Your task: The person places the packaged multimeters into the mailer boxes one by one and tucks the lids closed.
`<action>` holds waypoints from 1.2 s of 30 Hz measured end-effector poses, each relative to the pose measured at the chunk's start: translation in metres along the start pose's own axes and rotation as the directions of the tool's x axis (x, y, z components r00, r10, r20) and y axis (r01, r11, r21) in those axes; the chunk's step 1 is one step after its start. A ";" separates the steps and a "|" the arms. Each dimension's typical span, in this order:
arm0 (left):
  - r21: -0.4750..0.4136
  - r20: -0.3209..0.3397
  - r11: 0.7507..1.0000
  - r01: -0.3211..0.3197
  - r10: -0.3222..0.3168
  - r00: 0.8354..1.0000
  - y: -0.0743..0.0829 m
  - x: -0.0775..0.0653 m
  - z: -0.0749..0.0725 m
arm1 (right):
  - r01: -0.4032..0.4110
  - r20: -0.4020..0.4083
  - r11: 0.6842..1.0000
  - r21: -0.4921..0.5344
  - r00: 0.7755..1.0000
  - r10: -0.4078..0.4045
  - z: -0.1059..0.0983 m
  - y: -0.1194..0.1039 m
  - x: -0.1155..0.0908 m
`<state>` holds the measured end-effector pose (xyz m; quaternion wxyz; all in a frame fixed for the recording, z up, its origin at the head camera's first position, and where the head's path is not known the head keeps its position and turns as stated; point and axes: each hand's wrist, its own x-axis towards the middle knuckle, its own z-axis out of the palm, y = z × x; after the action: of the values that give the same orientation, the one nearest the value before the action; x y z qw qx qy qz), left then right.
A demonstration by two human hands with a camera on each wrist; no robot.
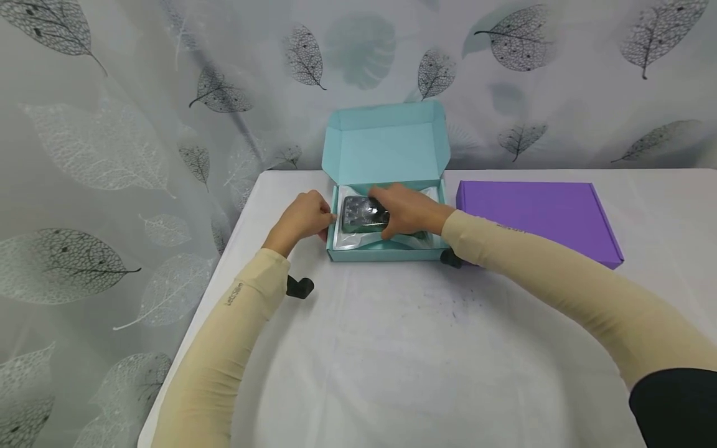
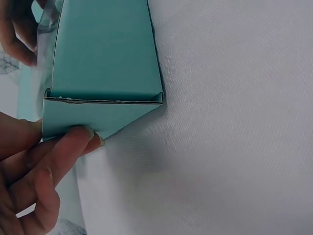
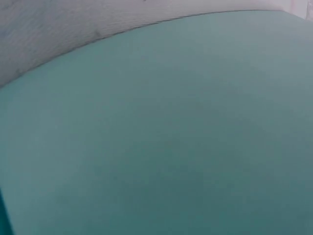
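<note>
A teal cardboard box (image 1: 386, 256) stands with its lid raised at the back of the table. My left hand (image 1: 305, 218) pinches the box's left side wall; in the left wrist view its fingertips (image 2: 80, 134) lie against the outer face. Inside the box is a silvery plastic wrapping (image 1: 358, 239), with a dark, shiny, flat block (image 1: 364, 214) on top. My right hand (image 1: 409, 208) grips this block from the right, thumb at the near edge and fingers at the far edge, hiding its right part. Only the box's teal wall (image 3: 161, 132) fills most of the right wrist view.
A closed purple box (image 1: 538, 214) lies right of the teal box, partly behind my right forearm. White cloth (image 1: 414, 361) covers the table. A leaf-printed curtain (image 1: 358, 56) hangs behind and along the left side.
</note>
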<state>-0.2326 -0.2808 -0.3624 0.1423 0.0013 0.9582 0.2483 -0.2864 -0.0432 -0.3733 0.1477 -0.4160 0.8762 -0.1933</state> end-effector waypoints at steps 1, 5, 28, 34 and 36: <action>-0.003 0.002 1.000 -0.001 0.001 1.000 0.002 0.000 0.001 | 0.001 -0.003 1.000 0.002 1.000 -0.001 0.000 0.001 0.000; 0.006 0.013 1.000 -0.006 0.006 1.000 0.006 0.002 0.005 | -0.003 0.010 1.000 -0.015 1.000 0.003 0.005 0.006 -0.002; 0.080 -0.018 0.996 0.046 -0.045 0.999 0.006 0.000 -0.017 | -0.034 -0.040 0.998 -0.046 0.999 0.032 -0.066 0.017 -0.033; -0.011 -0.160 1.000 0.002 -0.004 0.987 0.006 0.015 -0.028 | -0.189 -0.128 0.981 -0.032 0.975 0.183 -0.099 0.047 -0.043; -0.071 -0.175 0.997 -0.002 -0.010 0.984 0.009 0.021 -0.031 | -0.242 -0.145 0.970 0.004 0.960 0.240 -0.104 0.056 -0.045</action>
<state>-0.2614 -0.2866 -0.3377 0.0578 -0.0277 0.9575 0.2811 -0.3399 0.0472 -0.3033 0.1035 -0.2923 0.9300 -0.1976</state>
